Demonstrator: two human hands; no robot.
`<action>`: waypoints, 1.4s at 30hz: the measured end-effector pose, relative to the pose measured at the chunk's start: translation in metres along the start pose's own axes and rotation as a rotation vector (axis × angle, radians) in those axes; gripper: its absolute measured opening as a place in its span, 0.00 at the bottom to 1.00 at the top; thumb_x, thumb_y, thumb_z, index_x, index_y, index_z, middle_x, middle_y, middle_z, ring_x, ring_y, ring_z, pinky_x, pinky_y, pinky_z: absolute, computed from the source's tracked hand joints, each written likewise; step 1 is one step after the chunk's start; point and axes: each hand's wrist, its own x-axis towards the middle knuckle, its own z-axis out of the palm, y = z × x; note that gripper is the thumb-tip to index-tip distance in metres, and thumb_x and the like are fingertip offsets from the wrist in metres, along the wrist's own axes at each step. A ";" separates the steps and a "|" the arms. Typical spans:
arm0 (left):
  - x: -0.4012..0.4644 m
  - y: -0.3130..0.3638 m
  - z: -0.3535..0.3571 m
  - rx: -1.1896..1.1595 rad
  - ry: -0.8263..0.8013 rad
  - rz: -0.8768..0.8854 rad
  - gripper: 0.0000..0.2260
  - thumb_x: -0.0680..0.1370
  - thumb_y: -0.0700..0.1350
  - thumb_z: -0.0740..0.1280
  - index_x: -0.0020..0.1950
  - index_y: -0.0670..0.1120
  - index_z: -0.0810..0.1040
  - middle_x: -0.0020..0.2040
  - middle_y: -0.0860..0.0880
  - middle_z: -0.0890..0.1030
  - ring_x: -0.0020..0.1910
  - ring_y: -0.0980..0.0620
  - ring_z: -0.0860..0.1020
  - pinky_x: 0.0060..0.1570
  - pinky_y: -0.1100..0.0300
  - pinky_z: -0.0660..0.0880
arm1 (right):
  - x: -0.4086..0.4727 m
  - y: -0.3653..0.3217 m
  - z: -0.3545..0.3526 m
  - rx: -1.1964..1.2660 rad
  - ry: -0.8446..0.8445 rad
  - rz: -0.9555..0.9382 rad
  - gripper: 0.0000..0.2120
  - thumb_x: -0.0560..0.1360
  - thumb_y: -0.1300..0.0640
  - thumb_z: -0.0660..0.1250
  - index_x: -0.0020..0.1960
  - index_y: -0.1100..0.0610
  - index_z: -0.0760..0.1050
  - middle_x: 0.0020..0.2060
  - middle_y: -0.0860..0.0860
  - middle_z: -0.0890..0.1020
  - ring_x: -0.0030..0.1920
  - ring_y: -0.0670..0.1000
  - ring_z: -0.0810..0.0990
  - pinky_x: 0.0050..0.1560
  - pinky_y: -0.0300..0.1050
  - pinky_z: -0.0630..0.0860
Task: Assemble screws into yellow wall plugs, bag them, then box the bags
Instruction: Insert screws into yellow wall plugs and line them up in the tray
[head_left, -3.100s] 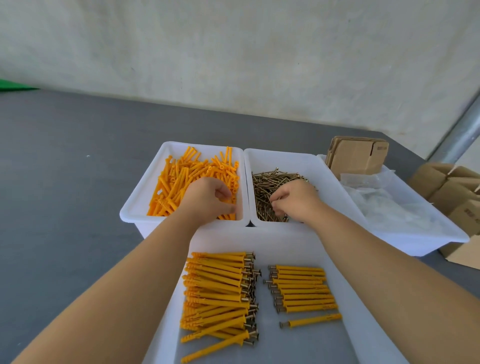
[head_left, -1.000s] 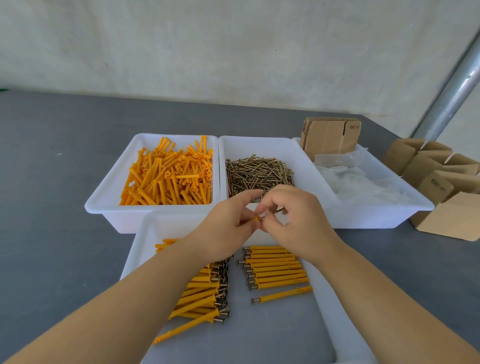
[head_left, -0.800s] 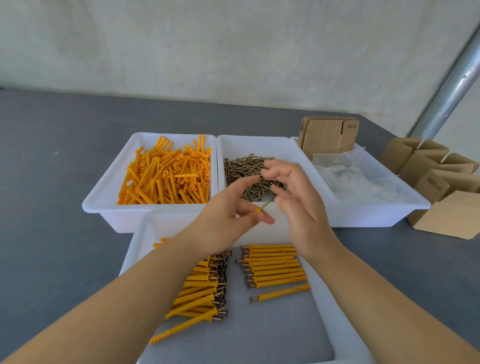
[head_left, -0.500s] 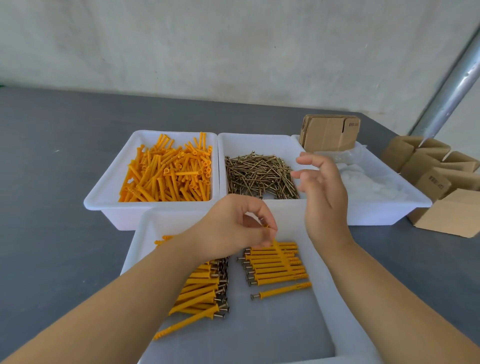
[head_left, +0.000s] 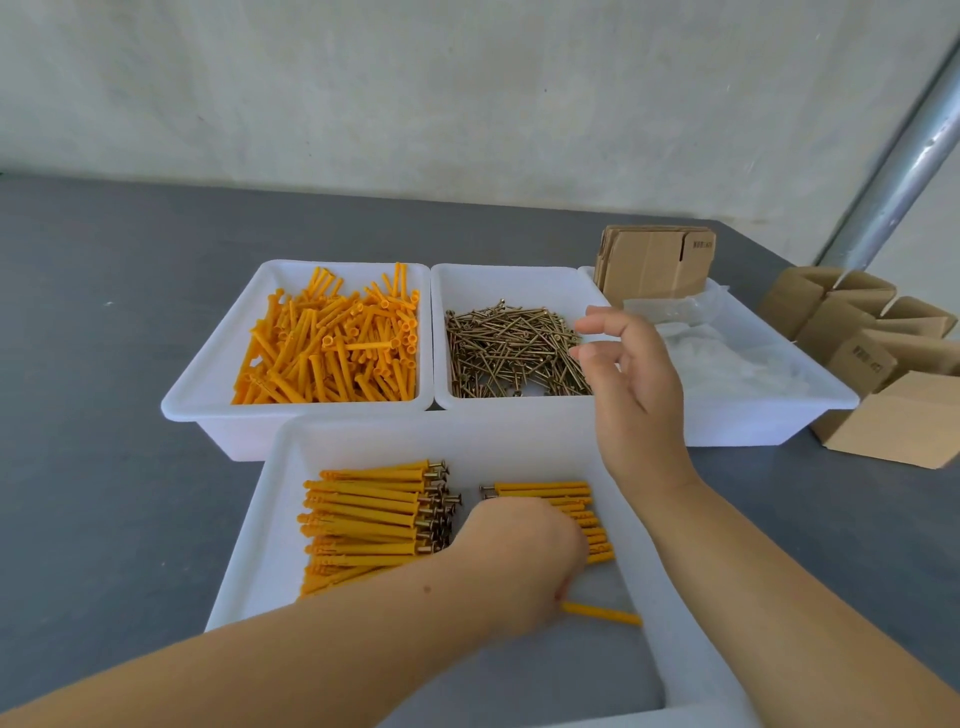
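Your left hand is low in the near tray at about 6 o'clock, back of the hand up; its fingers are hidden beneath it, so you cannot tell whether they grasp the single assembled plug that sticks out from under it toward 4 o'clock; beside that hand, at 3 o'clock of it, lies the small row of assembled plugs, and at 9 o'clock of it the bigger stack of assembled plugs with screw heads pointing right. Your right hand hangs above the near right corner of the screw tray, fingers released and loosely spread, holding nothing; the loose screws are heaped in that tray at 12 o'clock; the loose yellow plugs fill the tray at 11 o'clock; the clear bags lie in the tray at 2 o'clock, with flat cardboard standing at its far end; folded boxes sit on the grey tabletop at 3 o'clock.
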 end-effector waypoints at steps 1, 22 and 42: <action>0.001 0.001 0.000 0.022 0.002 -0.016 0.03 0.75 0.41 0.67 0.45 0.47 0.79 0.45 0.48 0.80 0.49 0.42 0.78 0.42 0.54 0.75 | 0.000 0.000 0.000 -0.002 -0.002 -0.001 0.09 0.78 0.57 0.62 0.56 0.49 0.76 0.57 0.42 0.78 0.53 0.42 0.79 0.48 0.28 0.71; -0.006 -0.059 -0.063 -0.267 0.504 -0.202 0.04 0.78 0.48 0.69 0.44 0.51 0.76 0.44 0.54 0.80 0.47 0.52 0.79 0.48 0.55 0.78 | 0.005 0.008 0.000 -0.107 -0.044 0.125 0.08 0.80 0.56 0.63 0.55 0.47 0.78 0.45 0.40 0.78 0.43 0.37 0.75 0.43 0.26 0.69; 0.009 -0.186 -0.058 -0.522 -0.002 -0.557 0.13 0.82 0.42 0.62 0.64 0.47 0.81 0.67 0.47 0.77 0.67 0.46 0.72 0.66 0.54 0.65 | 0.073 0.023 0.040 -0.640 -0.637 0.345 0.16 0.81 0.65 0.59 0.55 0.51 0.84 0.59 0.48 0.82 0.59 0.48 0.78 0.60 0.45 0.74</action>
